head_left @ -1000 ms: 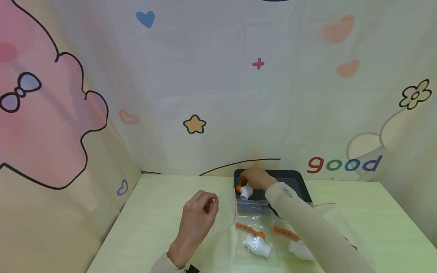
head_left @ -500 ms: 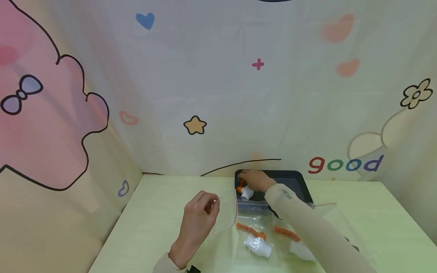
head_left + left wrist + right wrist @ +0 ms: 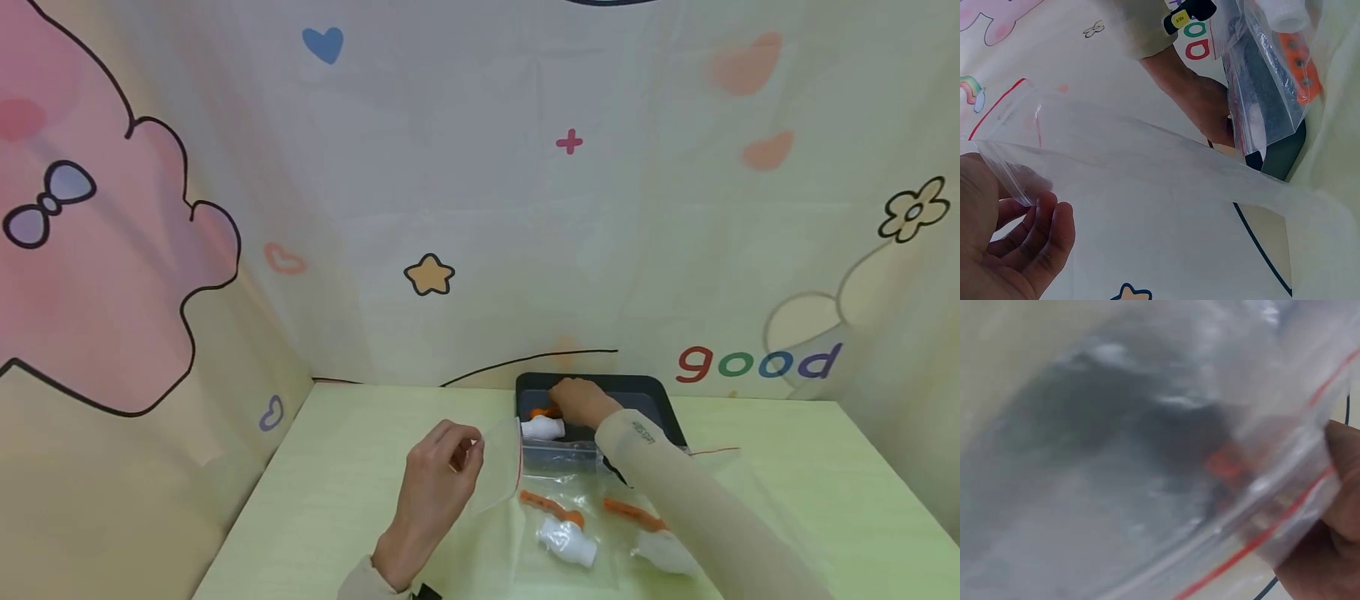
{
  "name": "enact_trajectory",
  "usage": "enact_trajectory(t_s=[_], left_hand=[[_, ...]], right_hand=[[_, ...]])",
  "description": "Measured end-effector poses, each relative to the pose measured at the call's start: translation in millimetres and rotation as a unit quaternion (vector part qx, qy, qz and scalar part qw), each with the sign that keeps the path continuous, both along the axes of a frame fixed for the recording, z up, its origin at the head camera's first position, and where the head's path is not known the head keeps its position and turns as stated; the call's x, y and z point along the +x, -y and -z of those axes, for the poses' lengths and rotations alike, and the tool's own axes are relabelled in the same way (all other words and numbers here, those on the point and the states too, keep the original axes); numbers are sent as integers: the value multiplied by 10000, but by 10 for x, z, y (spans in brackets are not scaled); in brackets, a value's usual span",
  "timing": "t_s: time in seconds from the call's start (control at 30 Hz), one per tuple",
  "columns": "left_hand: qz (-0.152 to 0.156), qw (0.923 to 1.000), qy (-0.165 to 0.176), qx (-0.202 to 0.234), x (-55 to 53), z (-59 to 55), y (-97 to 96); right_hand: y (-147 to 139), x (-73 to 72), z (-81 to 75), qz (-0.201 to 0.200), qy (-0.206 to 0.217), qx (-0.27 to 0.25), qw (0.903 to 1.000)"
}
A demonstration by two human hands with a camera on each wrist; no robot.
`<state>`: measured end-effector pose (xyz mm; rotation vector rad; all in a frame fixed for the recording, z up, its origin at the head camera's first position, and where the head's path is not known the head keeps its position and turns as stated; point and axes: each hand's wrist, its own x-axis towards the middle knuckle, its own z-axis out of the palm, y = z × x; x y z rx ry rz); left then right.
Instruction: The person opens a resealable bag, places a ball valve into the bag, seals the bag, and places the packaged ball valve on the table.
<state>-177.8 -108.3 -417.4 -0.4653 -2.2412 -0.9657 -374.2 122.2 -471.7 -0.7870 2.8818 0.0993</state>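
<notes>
Keep your left hand [image 3: 438,475] pinching the zip bag [image 3: 498,467] mouth wide beside the black tray [image 3: 645,392] while your right hand [image 3: 581,402], apparently gripping the orange-handled valve [image 3: 543,423], lifts cleanly.

A pale green table [image 3: 337,467] stands in a corner formed by fabric backdrops. The left backdrop [image 3: 112,250] bears a large pink cloud shape with a bow. The rear backdrop [image 3: 525,208] carries printed hearts, a star [image 3: 429,275], a pink plus sign, a flower and the word "good" [image 3: 756,362]. Lighting appears soft and even; its source cannot be determined.
</notes>
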Motion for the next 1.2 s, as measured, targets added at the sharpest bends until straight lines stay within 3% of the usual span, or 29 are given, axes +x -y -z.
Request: enact_trajectory(t_s=[0.23,0.47,0.73,1.2], left_hand=[[78,9998,-164,-93,3,-9,-31],[57,9997,-205,-109,11,-28,-68],[38,10000,-77,-48,37,-29,-122],[147,9998,-98,89,58,-91,-231]], right_hand=[[-165,35,0,242,167,-109,9995],[-238,186,-292,85,-71,-618,9980],[-319,372,-486,-695,-1245,-894,9857],[-547,715,-843,-1148,-2394,-779,9609]])
